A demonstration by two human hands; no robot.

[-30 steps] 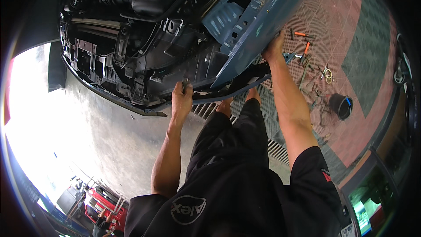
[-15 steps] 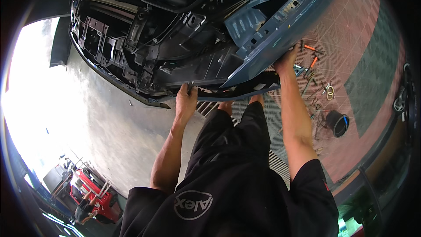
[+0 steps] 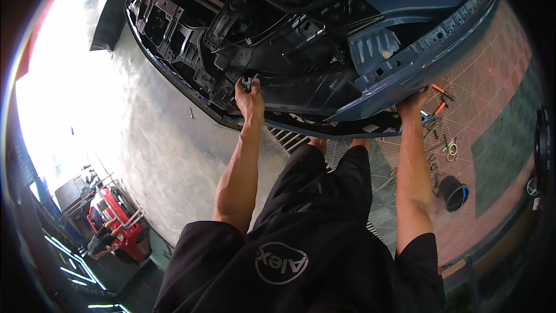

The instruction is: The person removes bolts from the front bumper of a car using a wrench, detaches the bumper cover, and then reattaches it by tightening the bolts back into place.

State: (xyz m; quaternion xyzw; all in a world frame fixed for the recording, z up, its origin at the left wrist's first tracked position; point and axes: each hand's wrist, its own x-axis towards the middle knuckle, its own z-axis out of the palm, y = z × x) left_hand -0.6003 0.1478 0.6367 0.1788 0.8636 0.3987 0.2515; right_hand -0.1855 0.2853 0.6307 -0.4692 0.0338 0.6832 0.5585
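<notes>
In front of me is the front end of a car with its dark inner parts exposed. My left hand (image 3: 250, 103) reaches in beside the black inner panel (image 3: 301, 90). Its fingers are closed around a small greyish piece (image 3: 247, 83), too small to name. On the right, my right hand (image 3: 412, 104) is up against the lower edge of the blue fender (image 3: 379, 97); the fender hides its fingertips. Below the fender runs the bumper (image 3: 347, 134), with a dark gap between them.
Orange-handled tools (image 3: 439, 108), a roll of tape (image 3: 452, 150) and a black bucket (image 3: 452, 193) lie or stand on the tiled floor at right. A floor grate (image 3: 284, 139) is near my feet. Far lower left, another person (image 3: 103, 239) is by a red vehicle (image 3: 119, 220).
My left hand has moved leftward and farther in from the bumper edge, with the small piece in its fingers. My right hand stays at the fender. The whole view has shifted.
</notes>
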